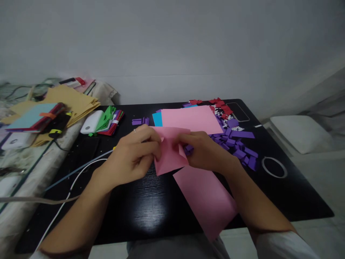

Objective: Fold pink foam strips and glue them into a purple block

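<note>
A pink sheet of paper (172, 154) is held up between my two hands over the black table. My left hand (134, 153) pinches its left edge, fingers curled and the paper bending under them. On the right edge my right hand (205, 151) grips the same sheet, its fingertips partly hidden by the paper. Below it a second pink sheet (206, 198) lies slanted at the table's front edge, partly under my right forearm. Behind my hands, another pink sheet (191, 118) rests over blue paper (157, 119).
Purple paper pieces (242, 149) and red scraps (222, 108) lie to the right, near a white ring (274, 167). Left are purple strips (140, 121), green folded paper (106, 118), a white device (91, 122), a white cable (78, 180) and tan envelopes (71, 102).
</note>
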Tool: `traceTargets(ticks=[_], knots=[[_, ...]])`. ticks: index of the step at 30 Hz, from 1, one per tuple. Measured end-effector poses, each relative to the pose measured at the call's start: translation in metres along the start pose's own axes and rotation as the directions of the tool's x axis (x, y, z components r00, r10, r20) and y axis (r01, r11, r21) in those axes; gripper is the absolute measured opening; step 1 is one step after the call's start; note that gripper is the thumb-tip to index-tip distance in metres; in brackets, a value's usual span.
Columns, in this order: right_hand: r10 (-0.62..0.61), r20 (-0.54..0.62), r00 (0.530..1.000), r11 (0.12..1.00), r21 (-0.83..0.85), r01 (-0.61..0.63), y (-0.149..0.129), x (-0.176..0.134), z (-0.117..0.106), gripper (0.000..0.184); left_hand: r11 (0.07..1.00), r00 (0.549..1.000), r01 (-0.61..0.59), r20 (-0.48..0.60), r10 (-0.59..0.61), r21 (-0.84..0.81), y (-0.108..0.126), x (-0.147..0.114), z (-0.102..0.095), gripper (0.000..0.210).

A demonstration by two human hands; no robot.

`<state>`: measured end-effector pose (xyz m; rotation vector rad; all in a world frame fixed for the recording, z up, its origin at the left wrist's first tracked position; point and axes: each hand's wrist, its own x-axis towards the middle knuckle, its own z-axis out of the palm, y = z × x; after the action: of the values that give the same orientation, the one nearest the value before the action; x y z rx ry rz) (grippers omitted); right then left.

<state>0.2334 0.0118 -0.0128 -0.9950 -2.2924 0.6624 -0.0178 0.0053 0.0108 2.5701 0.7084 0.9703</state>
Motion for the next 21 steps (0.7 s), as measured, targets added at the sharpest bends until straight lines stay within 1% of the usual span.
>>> traceTargets(ticks=[2, 4, 5, 7, 9, 11, 13, 14, 15, 17, 19, 20, 21], knots=[[-0.016, 0.002, 1.0, 0.995, 0.102, 0.016, 0.0, 0.0, -0.002, 0.036, 0.999, 0.997, 0.026, -0.077, -0.023, 0.038, -0.002, 0.0, -0.002, 0.031], [-0.049, -0.012, 0.999, 0.973, 0.224, 0.05, 0.001, 0.001, -0.004, 0.053, 0.996, 0.99, 0.059, -0.132, -0.05, 0.065, -0.003, 0.001, -0.003, 0.031], [-0.054, -0.03, 0.998, 0.955, 0.289, 0.061, 0.0, 0.001, -0.004, 0.052, 0.995, 0.987, 0.073, -0.146, -0.062, 0.073, -0.004, 0.001, -0.004, 0.031], [0.003, -0.089, 0.996, 0.914, 0.405, 0.033, -0.001, 0.003, -0.003, 0.041, 0.992, 0.987, 0.092, -0.137, -0.079, 0.091, -0.004, 0.0, -0.004, 0.031], [0.148, -0.121, 0.981, 0.888, 0.453, -0.078, -0.003, 0.004, 0.001, 0.042, 0.989, 0.993, 0.088, -0.093, -0.078, 0.115, -0.005, -0.001, -0.004, 0.031], [0.279, -0.108, 0.954, 0.868, 0.454, -0.202, -0.004, 0.005, 0.004, 0.028, 0.988, 0.997, 0.07, -0.039, -0.065, 0.138, -0.006, -0.001, -0.002, 0.031], [0.326, -0.059, 0.944, 0.858, 0.438, -0.269, -0.004, 0.004, 0.005, 0.011, 0.985, 0.999, 0.043, 0.012, -0.045, 0.165, -0.008, -0.002, 0.001, 0.03], [0.331, -0.028, 0.943, 0.858, 0.426, -0.288, -0.004, 0.004, 0.004, 0.01, 0.983, 0.999, 0.027, 0.035, -0.034, 0.183, -0.01, -0.002, 0.003, 0.029], [0.327, 0.001, 0.945, 0.864, 0.406, -0.299, -0.004, 0.004, 0.003, 0.017, 0.979, 0.998, 0.012, 0.052, -0.023, 0.205, -0.011, -0.002, 0.005, 0.027], [0.302, 0.032, 0.953, 0.89, 0.349, -0.294, -0.003, 0.003, 0.002, 0.036, 0.97, 0.997, -0.012, 0.079, -0.007, 0.243, -0.013, -0.003, 0.009, 0.025], [0.247, 0.035, 0.968, 0.915, 0.32, -0.245, -0.003, 0.003, 0.003, 0.053, 0.965, 0.995, -0.021, 0.095, -0.004, 0.263, -0.015, -0.004, 0.012, 0.023], [0.213, 0.034, 0.976, 0.924, 0.318, -0.212, -0.003, 0.003, 0.004, 0.059, 0.963, 0.995, -0.024, 0.1, -0.004, 0.268, -0.015, -0.004, 0.013, 0.023], [0.185, 0.034, 0.982, 0.93, 0.317, -0.186, -0.003, 0.004, 0.006, 0.06, 0.961, 0.995, -0.026, 0.103, -0.003, 0.274, -0.015, -0.004, 0.013, 0.023]])
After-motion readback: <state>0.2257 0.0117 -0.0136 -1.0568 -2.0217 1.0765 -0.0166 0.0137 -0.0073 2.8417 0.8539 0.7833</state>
